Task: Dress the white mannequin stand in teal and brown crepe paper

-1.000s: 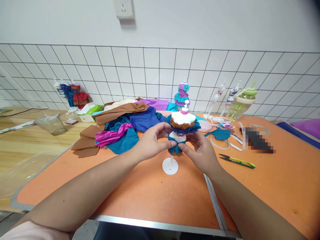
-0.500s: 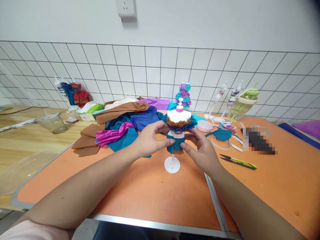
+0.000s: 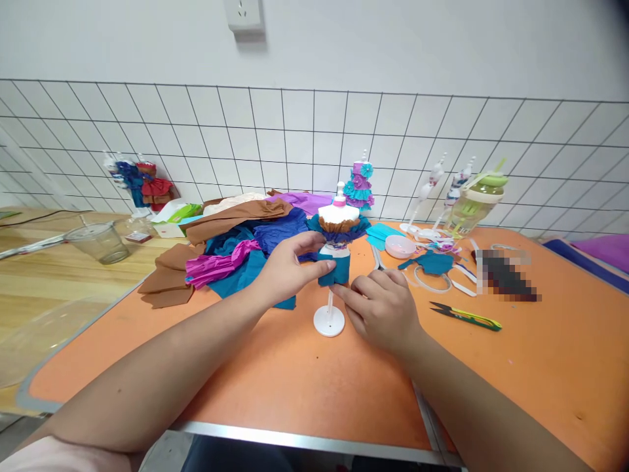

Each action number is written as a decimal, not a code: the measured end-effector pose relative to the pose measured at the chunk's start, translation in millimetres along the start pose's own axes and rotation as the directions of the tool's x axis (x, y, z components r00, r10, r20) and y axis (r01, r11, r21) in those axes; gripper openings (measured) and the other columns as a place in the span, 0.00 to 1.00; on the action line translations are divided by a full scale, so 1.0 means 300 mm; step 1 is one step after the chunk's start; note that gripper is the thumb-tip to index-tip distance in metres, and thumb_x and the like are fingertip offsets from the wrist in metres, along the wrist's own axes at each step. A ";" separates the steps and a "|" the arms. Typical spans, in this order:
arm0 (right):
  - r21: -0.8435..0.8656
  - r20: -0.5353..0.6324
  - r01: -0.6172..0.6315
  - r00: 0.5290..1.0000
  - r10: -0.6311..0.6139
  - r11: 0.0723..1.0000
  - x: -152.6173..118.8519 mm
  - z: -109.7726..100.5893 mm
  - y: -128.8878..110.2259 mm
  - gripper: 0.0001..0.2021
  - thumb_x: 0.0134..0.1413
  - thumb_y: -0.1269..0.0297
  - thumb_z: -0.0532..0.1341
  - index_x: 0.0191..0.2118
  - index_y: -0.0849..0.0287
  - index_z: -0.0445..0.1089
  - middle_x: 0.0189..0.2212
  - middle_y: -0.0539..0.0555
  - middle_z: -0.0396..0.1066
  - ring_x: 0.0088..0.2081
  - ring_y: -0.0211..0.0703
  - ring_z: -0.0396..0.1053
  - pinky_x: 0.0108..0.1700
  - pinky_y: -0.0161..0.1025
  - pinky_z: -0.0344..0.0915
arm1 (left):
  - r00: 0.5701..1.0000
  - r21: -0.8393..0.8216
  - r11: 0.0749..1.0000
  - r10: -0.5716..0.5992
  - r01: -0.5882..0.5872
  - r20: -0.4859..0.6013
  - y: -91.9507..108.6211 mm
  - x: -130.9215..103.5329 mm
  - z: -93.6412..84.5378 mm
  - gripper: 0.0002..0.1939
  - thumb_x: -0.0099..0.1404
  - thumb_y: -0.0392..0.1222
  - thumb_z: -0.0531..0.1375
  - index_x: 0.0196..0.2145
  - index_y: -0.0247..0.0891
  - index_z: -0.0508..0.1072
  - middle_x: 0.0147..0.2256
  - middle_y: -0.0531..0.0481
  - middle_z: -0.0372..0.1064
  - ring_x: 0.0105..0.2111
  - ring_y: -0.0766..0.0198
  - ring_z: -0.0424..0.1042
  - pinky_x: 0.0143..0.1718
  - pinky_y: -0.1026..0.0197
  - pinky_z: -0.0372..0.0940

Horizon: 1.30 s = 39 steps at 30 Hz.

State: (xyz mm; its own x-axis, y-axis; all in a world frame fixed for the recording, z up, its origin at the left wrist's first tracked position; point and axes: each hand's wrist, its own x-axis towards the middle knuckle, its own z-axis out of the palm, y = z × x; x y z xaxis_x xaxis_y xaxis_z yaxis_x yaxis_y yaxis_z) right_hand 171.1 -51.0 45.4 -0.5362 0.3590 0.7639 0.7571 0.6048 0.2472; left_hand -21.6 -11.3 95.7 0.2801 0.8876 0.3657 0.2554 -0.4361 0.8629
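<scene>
A small white mannequin stand point(image 3: 339, 213) rises upright on a round white base point(image 3: 329, 321) in front of me. Ruffles of brown, dark blue and teal crepe paper circle its chest. Around its lower body wraps a band of teal crepe paper point(image 3: 339, 270). My left hand point(image 3: 292, 265) grips the mannequin from the left, thumb pressed on the band and fingers partly hidden behind. At the band's lower edge is my right hand point(image 3: 383, 305), its fingers curled and the index fingertip touching the paper. Whether its thumb pinches the edge is hard to see.
Crepe paper point(image 3: 236, 229) in several colours is heaped at the left. Green-and-yellow thread snips point(image 3: 466, 317), a roll of tape point(image 3: 432, 279) and a pink dish point(image 3: 400, 246) lie to the right. A decorated mannequin point(image 3: 361, 183) and a drink bottle point(image 3: 476, 203) stand behind.
My right hand has shifted from the band's right side to its lower edge, and its fingers have curled. The left hand keeps its hold; the brown under the band no longer shows.
</scene>
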 end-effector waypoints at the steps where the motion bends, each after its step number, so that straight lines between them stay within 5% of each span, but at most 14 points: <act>1: 0.013 0.004 -0.020 1.000 0.020 1.000 -0.002 0.001 0.005 0.10 0.57 0.70 0.59 0.40 0.52 0.77 0.21 0.49 0.67 0.28 0.41 0.58 0.34 0.44 0.49 | 1.000 -0.006 1.000 -0.004 0.004 0.002 -0.002 0.001 -0.002 0.16 0.53 0.42 0.67 0.38 0.34 0.71 0.40 0.45 0.73 0.45 0.54 0.71 0.48 0.54 0.65; 7: 0.224 -0.036 -0.160 0.984 0.172 0.961 -0.015 0.001 0.006 0.10 0.50 0.74 0.56 0.29 0.56 0.75 0.20 0.49 0.65 0.26 0.40 0.57 0.34 0.42 0.49 | 0.999 0.003 1.000 0.014 -0.014 -0.031 -0.023 0.014 -0.016 0.14 0.54 0.44 0.66 0.30 0.37 0.65 0.30 0.54 0.64 0.33 0.64 0.67 0.38 0.60 0.63; 19: 0.371 0.060 -0.364 0.927 0.369 0.854 -0.012 0.008 -0.008 0.07 0.54 0.71 0.57 0.36 0.56 0.71 0.25 0.50 0.68 0.29 0.42 0.64 0.33 0.41 0.55 | 0.999 -0.077 0.996 -0.047 0.048 0.018 -0.028 0.019 -0.020 0.18 0.53 0.47 0.68 0.38 0.35 0.70 0.35 0.49 0.69 0.37 0.59 0.69 0.38 0.58 0.65; 21: 0.455 0.072 -0.454 0.876 0.477 0.766 -0.009 0.012 -0.008 0.07 0.55 0.68 0.58 0.40 0.55 0.68 0.32 0.52 0.70 0.33 0.43 0.67 0.36 0.42 0.60 | 0.997 -0.121 0.991 -0.050 0.057 0.063 -0.023 0.012 -0.013 0.19 0.53 0.47 0.68 0.39 0.35 0.70 0.35 0.48 0.71 0.36 0.59 0.71 0.36 0.58 0.66; 25: 0.703 0.219 -0.565 0.749 0.625 0.431 -0.011 0.033 -0.007 0.21 0.56 0.59 0.62 0.54 0.50 0.58 0.50 0.56 0.68 0.47 0.48 0.69 0.43 0.46 0.67 | 0.990 -0.137 0.989 -0.034 0.053 0.136 0.000 -0.019 0.019 0.20 0.56 0.44 0.66 0.44 0.35 0.69 0.41 0.45 0.72 0.37 0.58 0.73 0.37 0.58 0.67; 28: 0.769 0.297 -0.577 0.703 0.646 0.275 -0.014 0.045 -0.004 0.24 0.55 0.57 0.63 0.56 0.48 0.57 0.49 0.55 0.71 0.50 0.49 0.69 0.49 0.51 0.67 | 0.988 -0.166 0.986 0.030 -0.004 0.151 0.010 -0.044 0.040 0.21 0.58 0.41 0.65 0.48 0.38 0.65 0.46 0.44 0.71 0.41 0.59 0.73 0.41 0.58 0.68; 39: 0.791 0.315 -0.573 0.684 0.658 0.217 -0.001 0.043 -0.002 0.17 0.54 0.60 0.64 0.49 0.51 0.65 0.45 0.56 0.74 0.47 0.49 0.72 0.51 0.54 0.68 | 0.988 -0.203 0.974 0.123 -0.101 0.097 -0.025 -0.036 0.054 0.24 0.56 0.38 0.67 0.48 0.38 0.64 0.46 0.44 0.71 0.48 0.57 0.72 0.50 0.55 0.66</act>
State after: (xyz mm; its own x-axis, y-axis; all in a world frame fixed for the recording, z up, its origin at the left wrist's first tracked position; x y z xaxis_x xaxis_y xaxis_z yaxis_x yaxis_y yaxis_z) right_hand 165.9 -42.2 37.4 0.0135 0.8675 0.4972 0.1760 0.4874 -0.8552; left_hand -11.5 -19.9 79.7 0.3981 0.8087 0.4330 0.0323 -0.4841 0.8744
